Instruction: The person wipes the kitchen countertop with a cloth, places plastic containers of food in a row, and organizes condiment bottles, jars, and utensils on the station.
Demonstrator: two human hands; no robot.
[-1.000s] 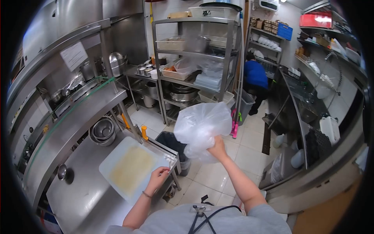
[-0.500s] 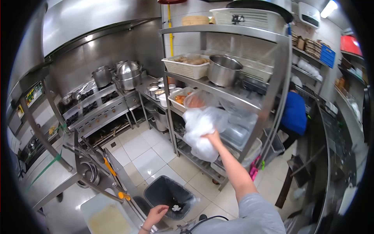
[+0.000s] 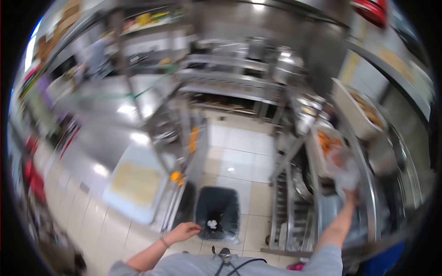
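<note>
At the shelf on the right, my right hand (image 3: 351, 197) is closed on a clear plastic bag (image 3: 343, 172), blurred by motion. Beside the bag stands a white basket (image 3: 316, 154) with orange items in it. My left hand (image 3: 188, 231) hangs low near the left rim of a black bin (image 3: 201, 207), its fingers loosely curled and pressed together; whether they hold something is too small to tell. Some crumpled white stuff (image 3: 212, 224) lies inside the bin.
A steel counter with a stained white cutting board (image 3: 133, 181) is on the left. A stove (image 3: 225, 85) and pots (image 3: 286, 66) line the back. The metal shelf rack (image 3: 366, 184) borders the right side. Another person (image 3: 97, 57) stands at the far left.
The view has swung left. My right hand and the plastic bag are now deeper at the shelf, beside the basket of orange items. My left hand remains by the bin.
</note>
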